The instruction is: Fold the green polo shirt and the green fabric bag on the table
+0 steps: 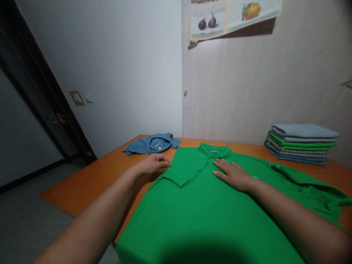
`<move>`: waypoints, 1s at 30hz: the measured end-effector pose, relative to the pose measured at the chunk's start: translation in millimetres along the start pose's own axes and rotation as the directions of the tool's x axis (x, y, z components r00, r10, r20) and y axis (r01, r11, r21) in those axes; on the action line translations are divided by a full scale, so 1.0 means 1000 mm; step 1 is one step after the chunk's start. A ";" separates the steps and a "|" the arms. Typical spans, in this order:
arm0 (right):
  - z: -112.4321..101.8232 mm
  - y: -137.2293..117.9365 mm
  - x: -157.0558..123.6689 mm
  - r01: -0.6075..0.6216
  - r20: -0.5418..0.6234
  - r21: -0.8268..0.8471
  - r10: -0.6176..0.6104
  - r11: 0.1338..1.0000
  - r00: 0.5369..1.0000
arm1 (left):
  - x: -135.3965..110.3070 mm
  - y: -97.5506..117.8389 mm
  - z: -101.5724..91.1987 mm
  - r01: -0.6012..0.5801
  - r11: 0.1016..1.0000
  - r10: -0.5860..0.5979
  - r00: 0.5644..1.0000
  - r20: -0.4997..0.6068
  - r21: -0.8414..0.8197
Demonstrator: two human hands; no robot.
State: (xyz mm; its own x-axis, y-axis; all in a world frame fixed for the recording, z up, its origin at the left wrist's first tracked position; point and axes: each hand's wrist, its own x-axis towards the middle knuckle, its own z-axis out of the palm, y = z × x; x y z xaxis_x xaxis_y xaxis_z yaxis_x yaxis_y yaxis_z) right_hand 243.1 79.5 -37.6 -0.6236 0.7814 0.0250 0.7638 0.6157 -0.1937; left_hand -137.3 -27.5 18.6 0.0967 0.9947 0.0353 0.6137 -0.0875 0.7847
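A green polo shirt (198,212) lies spread on the table, its collar (214,150) toward the wall. The sleeve on the left is folded inward over the front, while the sleeve on the right (308,183) stretches out, loosely creased. At the folded left edge near the shoulder, my left hand (156,163) is closed, fingers curled with the tips at the cloth's edge. Just below the collar, my right hand (233,174) rests flat on the shirt front, fingers stretched out. The shirt's lower part runs out of view at the bottom.
A crumpled blue garment (151,144) lies at the back left of the orange table (90,179). Folded clothes in a stack (302,143) stand at the back right. Behind the table rises a wall (233,91) with fruit pictures (211,22). A dark door (55,110) is at left.
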 end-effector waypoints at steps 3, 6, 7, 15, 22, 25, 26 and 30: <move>0.000 0.002 0.000 0.000 -0.002 -0.010 0.000 1.000 1.000 | -0.020 0.004 0.004 0.017 0.997 -0.007 0.991 0.130 -0.074; 0.000 0.003 -0.001 -0.003 -0.003 -0.011 0.003 1.000 1.000 | -0.029 0.002 0.008 0.054 0.996 -0.045 0.990 0.132 -0.068; 0.000 0.003 -0.001 -0.004 -0.001 -0.011 0.004 1.000 1.000 | -0.031 0.000 0.008 0.064 0.996 -0.055 0.991 0.124 -0.067; 0.003 0.008 0.001 0.000 0.002 -0.015 0.000 1.000 1.000 | -0.030 -0.006 0.005 -0.005 0.989 -0.015 0.991 0.134 0.149; 0.000 0.002 0.000 0.000 -0.007 -0.001 0.000 1.000 1.000 | -0.023 -0.007 0.015 -0.094 0.919 0.101 0.995 0.001 0.382; -0.001 0.000 -0.001 -0.005 -0.004 0.008 0.005 1.000 1.000 | -0.018 -0.001 0.015 -0.048 0.849 0.063 0.998 -0.009 0.525; -0.001 -0.001 -0.001 -0.006 -0.001 0.010 0.006 1.000 1.000 | -0.017 0.002 0.016 -0.040 0.825 0.077 0.996 -0.042 0.563; -0.002 -0.003 -0.002 -0.004 0.003 0.006 0.004 1.000 1.000 | -0.012 0.011 0.033 -0.104 0.786 0.211 0.972 -0.106 0.610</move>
State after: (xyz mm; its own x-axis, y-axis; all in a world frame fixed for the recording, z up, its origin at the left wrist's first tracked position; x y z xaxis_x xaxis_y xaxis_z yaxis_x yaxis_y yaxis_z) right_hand 242.0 76.1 -34.8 -0.6209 0.7836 0.0213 0.7653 0.6118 -0.2000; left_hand -106.0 -42.1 6.7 0.1405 0.9540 0.2649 0.9500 -0.2052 0.2353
